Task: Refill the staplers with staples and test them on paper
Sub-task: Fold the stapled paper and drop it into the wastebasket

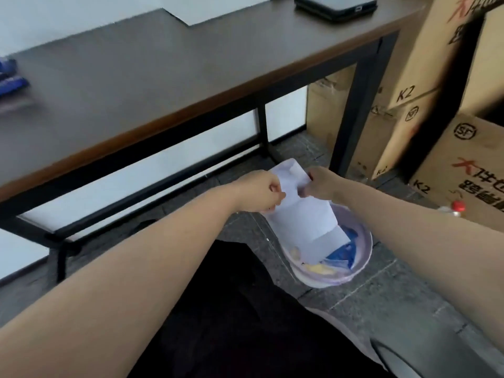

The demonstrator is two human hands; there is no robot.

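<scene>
A folded white sheet of paper [297, 214] hangs between both hands, low beside the desk and right over a round waste bin [362, 266] on the floor. My left hand [259, 195] pinches the paper's left edge. My right hand [319, 185] grips its upper right part. The paper's lower end dips into the bin, among blue and yellow scraps. Blurred blue staplers [12, 83] lie at the desk's far left edge. More white paper [207, 6] rests at the back of the desk.
The dark desk [136, 77] has a black metal frame with a leg [357, 105] just behind the bin. Stacked cardboard boxes [447, 105] fill the right side. A phone [335, 6] lies at the desk's back. A red-capped bottle [455, 210] sits near the boxes.
</scene>
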